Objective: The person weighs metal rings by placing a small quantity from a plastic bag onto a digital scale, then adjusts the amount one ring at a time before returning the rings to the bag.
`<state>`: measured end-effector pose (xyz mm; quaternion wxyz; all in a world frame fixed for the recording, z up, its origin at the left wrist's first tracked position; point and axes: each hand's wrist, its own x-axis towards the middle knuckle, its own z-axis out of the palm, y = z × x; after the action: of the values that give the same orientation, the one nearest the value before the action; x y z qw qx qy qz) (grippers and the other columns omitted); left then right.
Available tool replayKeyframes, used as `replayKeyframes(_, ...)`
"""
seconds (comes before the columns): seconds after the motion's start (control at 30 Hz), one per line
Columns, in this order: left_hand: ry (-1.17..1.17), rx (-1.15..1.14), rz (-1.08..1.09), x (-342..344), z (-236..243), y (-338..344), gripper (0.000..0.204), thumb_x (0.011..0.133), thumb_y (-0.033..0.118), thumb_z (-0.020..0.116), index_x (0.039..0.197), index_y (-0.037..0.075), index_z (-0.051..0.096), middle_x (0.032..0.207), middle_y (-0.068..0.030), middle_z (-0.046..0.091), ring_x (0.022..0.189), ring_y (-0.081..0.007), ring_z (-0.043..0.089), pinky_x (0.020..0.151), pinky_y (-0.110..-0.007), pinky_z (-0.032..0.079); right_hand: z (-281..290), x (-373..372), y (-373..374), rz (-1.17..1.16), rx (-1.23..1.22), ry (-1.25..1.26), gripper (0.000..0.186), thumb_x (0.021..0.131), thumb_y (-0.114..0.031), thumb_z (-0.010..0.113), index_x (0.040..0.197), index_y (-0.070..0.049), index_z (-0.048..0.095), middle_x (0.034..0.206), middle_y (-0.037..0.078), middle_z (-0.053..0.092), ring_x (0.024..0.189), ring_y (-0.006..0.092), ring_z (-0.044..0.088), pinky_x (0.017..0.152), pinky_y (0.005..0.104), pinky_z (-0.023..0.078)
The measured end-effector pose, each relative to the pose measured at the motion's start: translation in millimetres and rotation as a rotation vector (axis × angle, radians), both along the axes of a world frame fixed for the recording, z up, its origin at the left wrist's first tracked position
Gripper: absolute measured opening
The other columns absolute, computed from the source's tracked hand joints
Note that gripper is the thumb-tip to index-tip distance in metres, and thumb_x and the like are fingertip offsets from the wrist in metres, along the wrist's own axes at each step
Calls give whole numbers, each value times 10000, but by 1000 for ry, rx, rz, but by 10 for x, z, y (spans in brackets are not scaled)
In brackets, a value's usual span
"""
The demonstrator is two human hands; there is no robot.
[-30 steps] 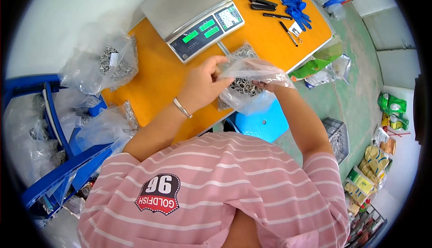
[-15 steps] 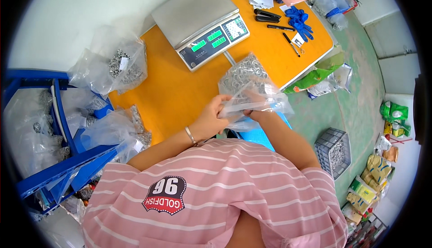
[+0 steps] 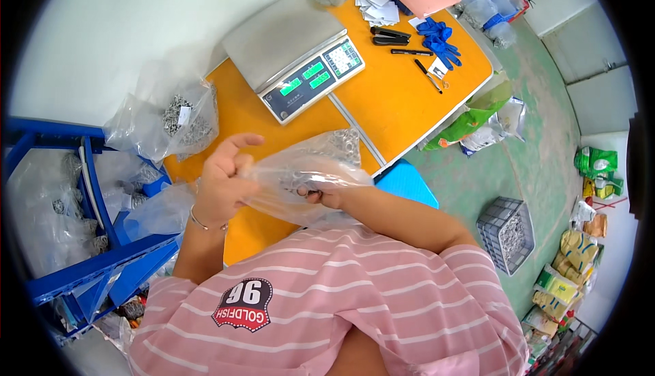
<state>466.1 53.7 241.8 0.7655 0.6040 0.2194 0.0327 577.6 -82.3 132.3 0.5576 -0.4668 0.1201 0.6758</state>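
Note:
A clear plastic bag [image 3: 293,171] filled partly with small silvery metal rings is stretched between my two hands, over the table's near edge. My left hand [image 3: 228,178], with a bracelet on its wrist, grips the bag's left edge between thumb and fingers while the index finger sticks out. Reaching in from the right, my right hand [image 3: 327,197] is closed at the bag's mouth, its curled fingers partly covered by the film. The rings gather in the bag's far corner. Beyond it stands a digital counting scale [image 3: 310,79] with a bare steel pan and lit green displays.
On the orange table [image 3: 399,117] lie a stapler [image 3: 390,36], pens, blue gloves [image 3: 440,42] and white slips. Another bag of metal parts [image 3: 187,120] sits at left, above a blue rack [image 3: 102,260]. A blue stool [image 3: 409,185] and grey crate [image 3: 506,233] stand at right.
The bag has moved left and toward me, its film now pulled sideways. My left hand has lifted and shifted left; my right forearm has swung left across my front.

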Motion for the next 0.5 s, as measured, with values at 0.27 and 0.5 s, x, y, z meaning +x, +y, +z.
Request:
replayKeyframes(0.27, 53, 563, 320, -140, -334, -125, 554, 710, 36, 628, 1210, -13, 394, 615, 35, 402, 481, -44, 376, 452, -185, 316, -262, -49, 48, -34, 34, -86, 134, 829, -245, 580, 852, -113, 565, 664, 4, 538, 539, 90, 501, 392, 222, 347)
replayKeyframes(0.5, 309, 565, -13, -382, -536, -544, 805, 750, 153, 643, 1372, 25, 150, 651, -48, 572, 527, -111, 527, 502, -250, 429, -366, 64, -27, -97, -6, -142, 177, 826, -227, 583, 883, -60, 573, 677, 29, 538, 515, 105, 480, 410, 215, 367)
